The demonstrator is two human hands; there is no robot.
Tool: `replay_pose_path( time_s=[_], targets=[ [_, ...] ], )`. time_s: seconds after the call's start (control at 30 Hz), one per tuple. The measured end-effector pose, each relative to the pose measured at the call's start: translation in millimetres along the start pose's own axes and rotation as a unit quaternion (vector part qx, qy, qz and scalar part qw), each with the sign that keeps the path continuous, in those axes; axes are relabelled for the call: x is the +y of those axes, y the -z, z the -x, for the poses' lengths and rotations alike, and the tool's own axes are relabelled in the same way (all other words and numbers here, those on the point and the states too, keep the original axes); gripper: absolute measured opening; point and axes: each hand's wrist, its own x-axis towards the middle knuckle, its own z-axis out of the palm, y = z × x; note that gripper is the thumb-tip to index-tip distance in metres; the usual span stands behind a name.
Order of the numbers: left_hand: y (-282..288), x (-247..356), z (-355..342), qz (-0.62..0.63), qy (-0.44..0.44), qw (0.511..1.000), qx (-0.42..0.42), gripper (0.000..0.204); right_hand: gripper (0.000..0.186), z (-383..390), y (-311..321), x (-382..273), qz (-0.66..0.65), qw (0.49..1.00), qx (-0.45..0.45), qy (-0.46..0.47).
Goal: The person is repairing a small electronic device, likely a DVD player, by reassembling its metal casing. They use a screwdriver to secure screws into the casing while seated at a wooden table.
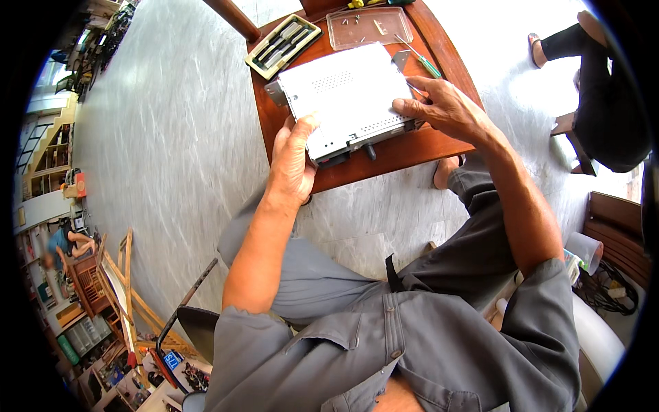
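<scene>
A silver metal electronic unit [353, 86] with rows of small holes and side brackets lies on a reddish wooden chair seat [364, 172]. My left hand [294, 154] grips its near left corner, thumb along the side. My right hand [446, 110] holds its right side, thumb near the top's edge, with the fingertips partly hidden. A green-handled screwdriver [429, 66] lies just beyond that hand. At the back are a clear tray [336, 31] with small metal pieces and an open case of dark-handled tools [285, 44]. A yellow-handled tool [355, 4] is at the top edge.
A person's dark-trousered legs [600, 110] are at the upper right. Cluttered shelves [48, 151], another person [62, 244] and wooden frames [123, 288] stand at the left. A black cable coil [607, 292] and a white bucket [585, 248] sit at the right.
</scene>
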Motion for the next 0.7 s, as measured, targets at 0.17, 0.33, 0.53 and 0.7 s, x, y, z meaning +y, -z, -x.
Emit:
replay_pose_path(
  time_s=[0.17,0.33,0.53,0.7],
  targets=[
    [-3.3,-7.4,-8.1,-0.010,0.008,1.000,-0.001,0.058,0.076,2.5,-3.9,5.4,0.018,0.999,0.047,0.005],
    [-1.9,-11.6,-17.6,-0.040,-0.019,0.999,-0.022,0.056,0.080,4.3,0.4,1.9,0.026,0.998,0.041,-0.026],
    [10.4,-14.7,-46.0,-0.232,-0.161,0.959,-0.002,0.052,0.087,4.5,-1.4,4.3,0.061,0.997,0.055,-0.009],
    [5.2,5.1,-44.6,-0.450,-0.192,0.872,0.024,0.060,0.087,5.8,-4.4,10.3,0.088,0.993,0.081,-0.013]
  ],
)
